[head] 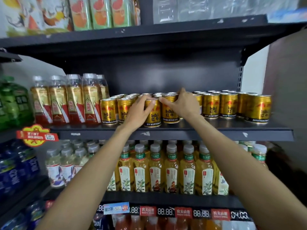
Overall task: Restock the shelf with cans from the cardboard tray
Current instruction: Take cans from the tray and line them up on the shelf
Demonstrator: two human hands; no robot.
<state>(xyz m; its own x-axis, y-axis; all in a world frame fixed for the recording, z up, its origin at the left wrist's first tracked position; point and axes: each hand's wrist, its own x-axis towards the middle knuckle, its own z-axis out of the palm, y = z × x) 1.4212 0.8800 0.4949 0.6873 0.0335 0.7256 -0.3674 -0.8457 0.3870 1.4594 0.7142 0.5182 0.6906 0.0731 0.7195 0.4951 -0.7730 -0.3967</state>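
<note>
Gold Red Bull cans stand in rows on the black middle shelf (174,131). My left hand (138,112) wraps around one gold can (153,116) at the shelf's front edge. My right hand (183,103) grips the top and side of the neighbouring gold can (169,113) just to its right. Both cans stand upright on the shelf, touching each other. More cans (229,105) fill the shelf to the right, and several stand to the left (108,111). The cardboard tray is out of view.
Bottles with gold and red labels (69,100) stand left of the cans. Yellow tea bottles (172,170) fill the shelf below, above red price tags (182,212). Blue bottles (15,171) and a green jug (13,102) sit far left. A dark upper shelf (132,37) hangs overhead.
</note>
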